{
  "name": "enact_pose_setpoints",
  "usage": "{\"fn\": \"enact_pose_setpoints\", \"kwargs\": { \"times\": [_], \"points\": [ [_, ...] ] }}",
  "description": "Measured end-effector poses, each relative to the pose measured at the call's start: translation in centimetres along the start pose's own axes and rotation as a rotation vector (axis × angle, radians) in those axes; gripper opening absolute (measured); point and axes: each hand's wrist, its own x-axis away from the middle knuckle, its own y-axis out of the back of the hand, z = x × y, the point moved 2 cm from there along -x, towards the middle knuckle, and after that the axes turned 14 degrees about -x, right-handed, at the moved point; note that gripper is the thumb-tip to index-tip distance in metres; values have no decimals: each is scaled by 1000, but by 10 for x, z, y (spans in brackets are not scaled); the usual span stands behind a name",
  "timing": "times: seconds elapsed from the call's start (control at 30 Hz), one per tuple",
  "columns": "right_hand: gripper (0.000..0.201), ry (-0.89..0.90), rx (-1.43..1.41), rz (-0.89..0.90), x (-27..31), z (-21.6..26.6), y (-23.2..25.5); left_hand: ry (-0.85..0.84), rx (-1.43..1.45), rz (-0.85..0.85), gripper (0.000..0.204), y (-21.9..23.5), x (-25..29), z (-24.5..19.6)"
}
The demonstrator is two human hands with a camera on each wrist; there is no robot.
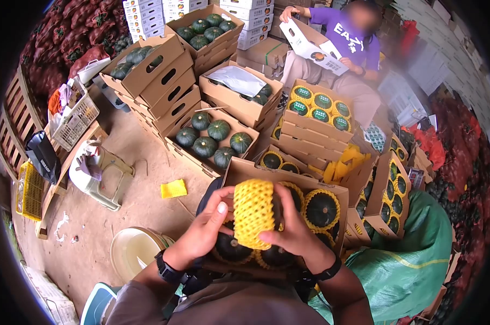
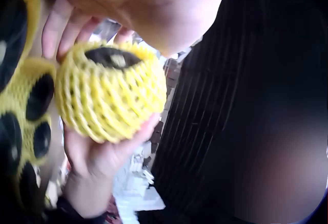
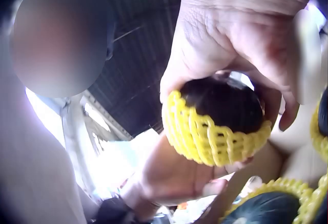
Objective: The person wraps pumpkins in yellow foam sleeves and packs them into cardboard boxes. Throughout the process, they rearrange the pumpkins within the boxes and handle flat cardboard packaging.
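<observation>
Between both hands is a small dark green pumpkin (image 3: pixel 223 106) in a yellow foam net (image 1: pixel 254 214), held above an open cardboard box (image 1: pixel 245 172). My left hand (image 1: pixel 209 219) holds it from the left, fingers against the net and thumb raised in the head view. My right hand (image 1: pixel 296 227) grips the right side, its thumb pressing the lower net. The right wrist view shows the net around part of the pumpkin, with its dark skin bare towards the right palm. More netted pumpkins (image 1: pixel 322 210) sit in the box below.
Stacked cartons of bare pumpkins (image 1: pixel 219 130) stand ahead, beside cartons of netted, labelled ones (image 1: pixel 320 102). A person in a purple shirt (image 1: pixel 345 32) handles a white carton (image 1: pixel 312 46). A white stool (image 1: pixel 101 173), a bucket (image 1: pixel 136 246) and a green sack (image 1: pixel 413 260) are nearby.
</observation>
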Motion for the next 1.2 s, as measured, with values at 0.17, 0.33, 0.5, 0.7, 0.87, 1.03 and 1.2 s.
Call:
{"fn": "enact_pose_setpoints", "kwargs": {
  "times": [0.17, 0.33, 0.5, 0.7, 0.87, 1.03, 1.2],
  "points": [
    [91, 193, 318, -191, -44, -23, 2, 78, -1399, -243, 31, 39, -11, 23],
    [78, -307, 1353, 17, -60, -41, -23, 148, -1349, -204, 22, 41, -11, 30],
    [81, -371, 1318, 78, -64, -37, -15, 114, -1293, -262, 23, 35, -13, 34],
    [78, -165, 1216, -83, -30, -39, -5, 157, -1207, -171, 25, 46, -6, 38],
    [80, -353, 1326, 36, -59, -40, -14, 9, -1222, -136, 24, 30, -16, 42],
    [65, -39, 651, 21, 5, 12, 32, 49, -789, -163, 31, 37, 11, 60],
    [44, -172, 728, -977, 164, -13, 129, 181, 2, -1, 64, 12, 50, 75]
  ]
}}
